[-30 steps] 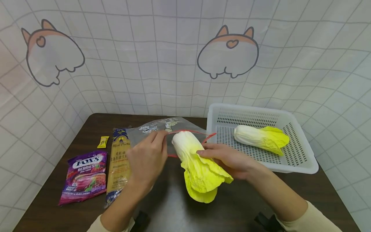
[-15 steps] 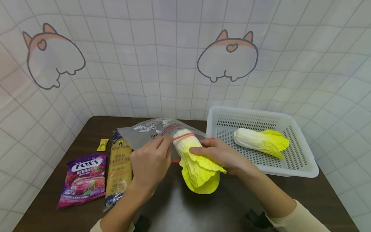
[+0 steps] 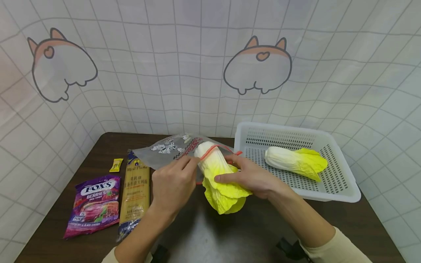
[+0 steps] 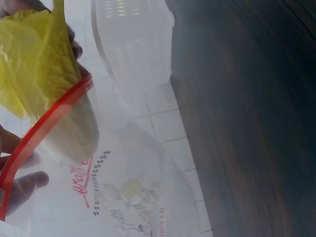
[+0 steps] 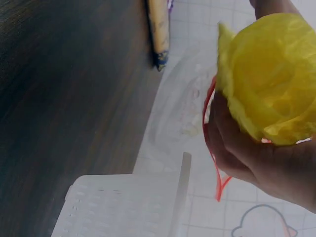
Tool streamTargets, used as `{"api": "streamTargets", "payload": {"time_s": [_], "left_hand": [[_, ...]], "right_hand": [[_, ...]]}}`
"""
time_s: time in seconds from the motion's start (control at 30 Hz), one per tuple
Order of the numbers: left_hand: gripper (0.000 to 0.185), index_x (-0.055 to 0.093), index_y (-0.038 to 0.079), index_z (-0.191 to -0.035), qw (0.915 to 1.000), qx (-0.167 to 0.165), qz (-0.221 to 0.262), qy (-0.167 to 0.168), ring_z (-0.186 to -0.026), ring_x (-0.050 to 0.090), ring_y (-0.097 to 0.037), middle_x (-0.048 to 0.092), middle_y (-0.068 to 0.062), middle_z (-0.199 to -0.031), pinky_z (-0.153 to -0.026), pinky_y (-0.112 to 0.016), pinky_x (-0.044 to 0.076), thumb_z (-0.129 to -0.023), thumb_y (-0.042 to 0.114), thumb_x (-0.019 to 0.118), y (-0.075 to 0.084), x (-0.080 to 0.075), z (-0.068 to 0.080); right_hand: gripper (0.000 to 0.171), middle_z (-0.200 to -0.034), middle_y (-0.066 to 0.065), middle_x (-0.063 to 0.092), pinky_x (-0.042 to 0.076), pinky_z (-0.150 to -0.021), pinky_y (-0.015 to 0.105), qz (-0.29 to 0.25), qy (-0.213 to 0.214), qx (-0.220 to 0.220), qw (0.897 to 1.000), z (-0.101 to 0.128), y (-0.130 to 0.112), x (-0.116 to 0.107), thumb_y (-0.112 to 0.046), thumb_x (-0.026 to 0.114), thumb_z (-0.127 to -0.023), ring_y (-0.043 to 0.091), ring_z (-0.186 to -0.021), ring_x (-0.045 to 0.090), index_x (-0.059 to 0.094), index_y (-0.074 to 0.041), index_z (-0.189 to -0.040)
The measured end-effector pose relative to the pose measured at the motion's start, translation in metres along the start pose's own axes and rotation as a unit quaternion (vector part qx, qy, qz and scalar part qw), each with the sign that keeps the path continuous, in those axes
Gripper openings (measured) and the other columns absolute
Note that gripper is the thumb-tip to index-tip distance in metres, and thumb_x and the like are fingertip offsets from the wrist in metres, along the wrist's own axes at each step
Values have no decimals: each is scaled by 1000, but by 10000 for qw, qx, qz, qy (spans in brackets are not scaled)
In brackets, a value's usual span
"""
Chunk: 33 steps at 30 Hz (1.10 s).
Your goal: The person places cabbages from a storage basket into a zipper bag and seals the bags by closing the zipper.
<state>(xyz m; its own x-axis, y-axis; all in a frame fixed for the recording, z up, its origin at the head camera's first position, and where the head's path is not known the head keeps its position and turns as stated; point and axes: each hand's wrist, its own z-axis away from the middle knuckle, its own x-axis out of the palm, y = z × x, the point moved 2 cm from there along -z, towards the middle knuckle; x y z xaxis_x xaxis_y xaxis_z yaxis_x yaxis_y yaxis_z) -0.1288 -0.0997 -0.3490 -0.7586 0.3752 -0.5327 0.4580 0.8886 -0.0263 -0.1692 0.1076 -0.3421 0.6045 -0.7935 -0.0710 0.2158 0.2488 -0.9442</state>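
Lying at far left: a purple FOX'S candy bag (image 3: 93, 208), with a small yellow packet (image 3: 116, 165) just beyond its upper right corner. Next, a long spaghetti packet (image 3: 135, 190), beside the candy bag. Left hand (image 3: 174, 184): pinching the red-edged mouth of a clear printed bag (image 3: 154, 155), which extends away from the person. Centre: a Chinese cabbage (image 3: 217, 179), tilted, white base inside the bag mouth, red edge crossing over the white part; yellow leaves outside, toward the person. Right hand (image 3: 251, 177): grasping this cabbage, thumb on top of the leaves, fingers round its side, by the red edge. Right: white perforated basket (image 3: 352, 182) on the dark table (image 3: 204, 239); a second cabbage (image 3: 294, 161) lies in it, leaves pointing right.
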Motion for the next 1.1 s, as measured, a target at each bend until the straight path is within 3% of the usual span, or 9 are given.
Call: {"api": "streamTargets", "payload": {"time_s": [0.27,0.47,0.7,0.87,1.1], "left_hand": [[13,79,14,-95,9999,95,-25,-96,-54,65,-17,78,1,-86,-38,-26,36,-94,9,67,-2,-1,1],[15,79,14,-96,9998,207,16,-62,-54,64,-17,78,1,-87,-38,-26,37,-96,11,64,-3,-3,2],[16,79,14,-96,9995,275,147,-102,-58,66,-19,78,1,-88,-42,-28,41,-94,7,65,-4,-3,-1],[12,79,15,-98,9991,130,328,-239,-68,72,-22,79,0,-91,-47,-30,49,-92,8,70,-4,-4,-1],[11,78,13,-102,9988,60,314,-373,-75,76,-24,80,-2,-95,-52,-34,56,-95,10,71,-1,-5,0]], "right_hand": [[61,-116,17,70,62,-83,35,-630,-379,154,9972,-3,-2,-2,-26,66,-101,22,-93,74,41,2,-149],[66,-118,17,69,61,-88,37,-539,-410,207,9975,-11,5,1,-22,71,-97,24,-96,73,39,2,-150],[48,-107,15,74,63,-81,38,107,-43,170,9998,-18,9,7,-25,78,-92,25,-88,75,60,2,-128],[54,-107,14,74,62,-78,34,267,438,282,9983,-19,14,6,-30,78,-92,24,-84,75,58,3,-130],[59,-116,16,70,61,-80,33,-246,654,11,9976,-24,19,14,-28,77,-93,23,-89,73,51,1,-137]]}}
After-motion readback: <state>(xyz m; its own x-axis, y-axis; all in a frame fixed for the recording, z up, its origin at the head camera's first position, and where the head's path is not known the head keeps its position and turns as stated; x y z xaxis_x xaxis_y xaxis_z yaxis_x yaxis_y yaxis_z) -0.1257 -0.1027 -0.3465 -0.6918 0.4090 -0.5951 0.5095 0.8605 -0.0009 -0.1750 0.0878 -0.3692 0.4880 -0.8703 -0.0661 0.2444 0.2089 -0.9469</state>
